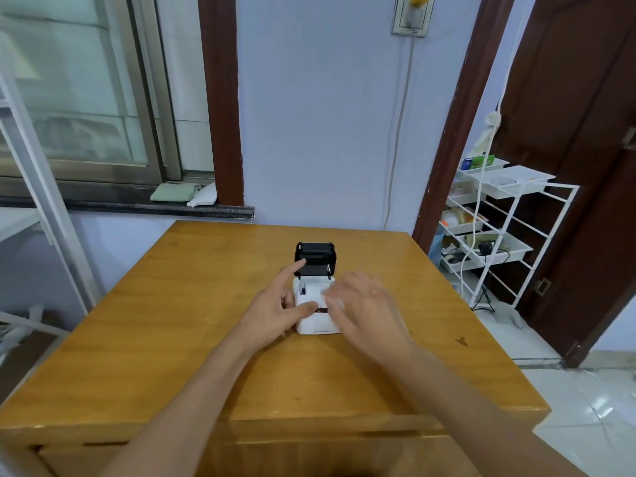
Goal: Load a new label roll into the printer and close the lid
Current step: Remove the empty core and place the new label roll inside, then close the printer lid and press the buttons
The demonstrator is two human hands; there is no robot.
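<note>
A small white label printer [315, 323] stands in the middle of the wooden table [192, 304]. Its black lid [315, 258] is swung up and back, standing open. My left hand [278, 304] rests against the printer's left side, thumb on its front top, index finger stretched up to the lid's lower left edge. My right hand [364, 304] is blurred over the printer's right side, fingers curled over the open bay. White label paper shows in the bay under those fingers. Whether the fingers pinch the paper is not visible.
A window sill [161, 208] with a folded green cloth runs behind the table at left. A white wire rack [495, 235] with trays stands to the right beside a dark brown door [585, 166]. A white cable hangs down the wall from a socket.
</note>
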